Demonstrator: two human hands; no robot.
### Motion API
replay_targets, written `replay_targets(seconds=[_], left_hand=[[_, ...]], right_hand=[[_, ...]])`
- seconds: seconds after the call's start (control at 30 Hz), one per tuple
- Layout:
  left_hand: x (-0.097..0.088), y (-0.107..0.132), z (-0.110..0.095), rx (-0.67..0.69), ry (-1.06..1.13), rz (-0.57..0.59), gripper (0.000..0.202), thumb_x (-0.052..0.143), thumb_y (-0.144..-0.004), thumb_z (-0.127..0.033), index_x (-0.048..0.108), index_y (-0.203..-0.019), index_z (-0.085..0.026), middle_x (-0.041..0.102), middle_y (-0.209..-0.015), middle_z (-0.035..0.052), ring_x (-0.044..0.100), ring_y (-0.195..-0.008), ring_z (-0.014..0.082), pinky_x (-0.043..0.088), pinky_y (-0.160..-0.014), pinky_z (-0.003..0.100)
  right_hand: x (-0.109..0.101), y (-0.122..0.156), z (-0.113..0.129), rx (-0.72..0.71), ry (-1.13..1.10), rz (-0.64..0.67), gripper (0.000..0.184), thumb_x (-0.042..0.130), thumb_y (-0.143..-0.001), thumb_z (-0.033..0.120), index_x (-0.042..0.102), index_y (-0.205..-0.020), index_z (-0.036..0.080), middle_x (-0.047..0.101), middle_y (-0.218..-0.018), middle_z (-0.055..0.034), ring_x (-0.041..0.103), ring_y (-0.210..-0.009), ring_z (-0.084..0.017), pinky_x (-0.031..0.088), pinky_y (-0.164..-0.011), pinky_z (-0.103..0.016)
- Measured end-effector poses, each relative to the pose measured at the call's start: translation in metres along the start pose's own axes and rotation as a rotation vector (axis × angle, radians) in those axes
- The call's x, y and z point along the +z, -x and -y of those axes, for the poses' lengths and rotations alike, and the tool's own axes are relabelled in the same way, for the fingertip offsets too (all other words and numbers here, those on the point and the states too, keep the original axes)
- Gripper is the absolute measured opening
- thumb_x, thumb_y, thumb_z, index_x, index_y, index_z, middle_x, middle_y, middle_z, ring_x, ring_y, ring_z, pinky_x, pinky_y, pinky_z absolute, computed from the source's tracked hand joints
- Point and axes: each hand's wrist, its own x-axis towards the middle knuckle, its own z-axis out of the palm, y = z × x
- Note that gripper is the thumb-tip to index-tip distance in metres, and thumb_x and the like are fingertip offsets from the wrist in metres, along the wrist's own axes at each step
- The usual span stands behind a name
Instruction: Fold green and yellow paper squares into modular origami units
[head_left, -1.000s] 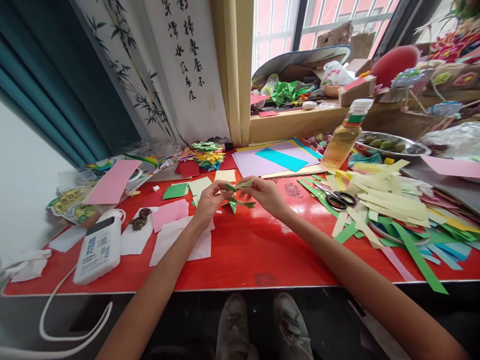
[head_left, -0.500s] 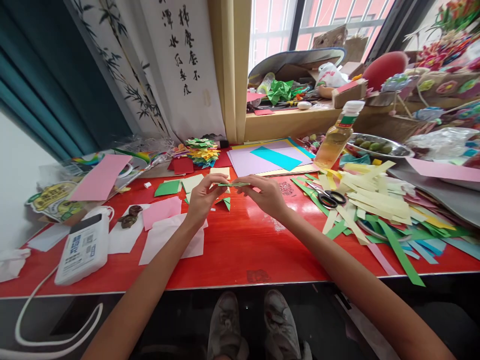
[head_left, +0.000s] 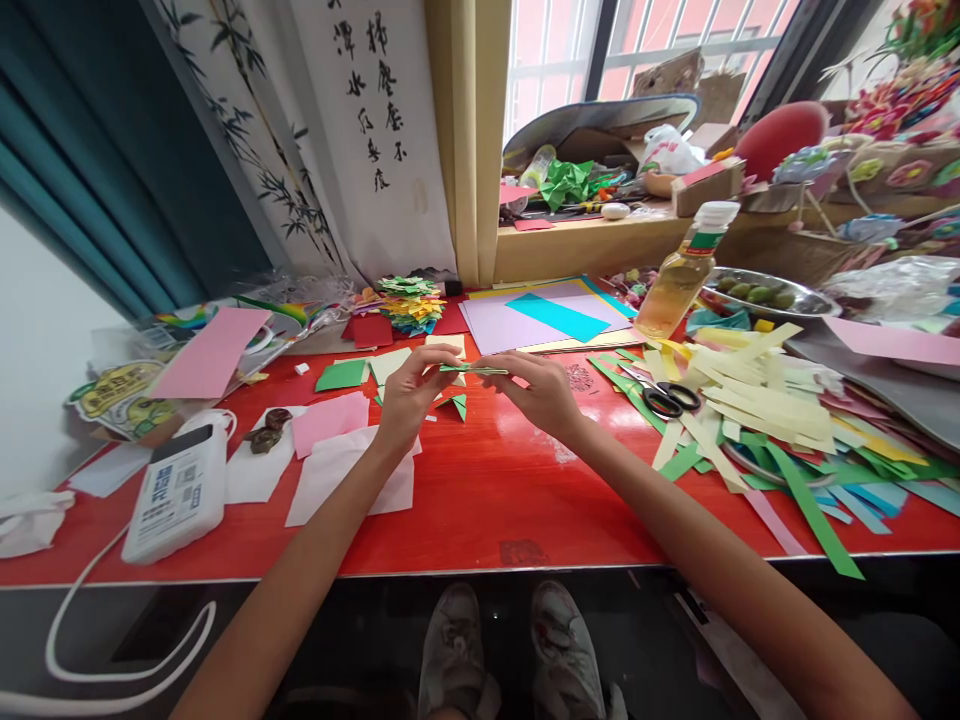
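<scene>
Illumination: bright, diffuse daylight entering through the window (head_left: 645, 40) at upper right. The panes are overexposed to a pale pink-white. The glossy red tabletop (head_left: 480, 500) shows soft glare patches near its middle. Shadows are faint and short. Wide-angle distortion bends and stretches the frame edges. Focus is sharp centrally; corners are slightly soft.

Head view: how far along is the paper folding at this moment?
Done: a stack of small folded multicoloured paper pieces sits at the back of the red table, and cut yellow and green paper strips lie beside the black-handled scissors. In hand: the left hand and right hand pinch a thin green folded paper piece between them. Left: uncut purple and blue sheets and loose squares.
</scene>
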Motion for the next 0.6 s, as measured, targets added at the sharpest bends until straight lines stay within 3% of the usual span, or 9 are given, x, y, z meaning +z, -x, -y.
replay_targets(seconds=[0.27, 0.6], left_hand=[[0.0011, 0.0010, -0.0029, -0.051, -0.003, -0.010, 0.007, 0.062, -0.072, -0.026, 0.064, -0.077, -0.021, 0.061, -0.098, 0.0035, 0.053, -0.099, 0.0194, 0.042, -0.082, 0.030], [-0.0025, 0.0026, 0.0059, 0.052, -0.077, 0.062, 0.014, 0.054, -0.079, -0.025, 0.064, -0.087, -0.020, 0.060, -0.105, 0.0054, 0.054, -0.100, 0.0181, 0.046, -0.079, 0.028]], right_hand=[[0.0010, 0.0008, 0.0018, -0.030, 0.056, -0.010, 0.022, 0.045, -0.084, 0.021, 0.063, -0.096, 0.026, 0.064, -0.091, -0.0019, 0.062, -0.076, -0.014, 0.049, -0.069, -0.029], [0.0038, 0.0017, 0.0001, -0.163, 0.174, -0.055, 0.018, 0.047, -0.083, 0.015, 0.063, -0.091, 0.019, 0.066, -0.087, -0.0036, 0.063, -0.075, -0.012, 0.049, -0.067, -0.023]])
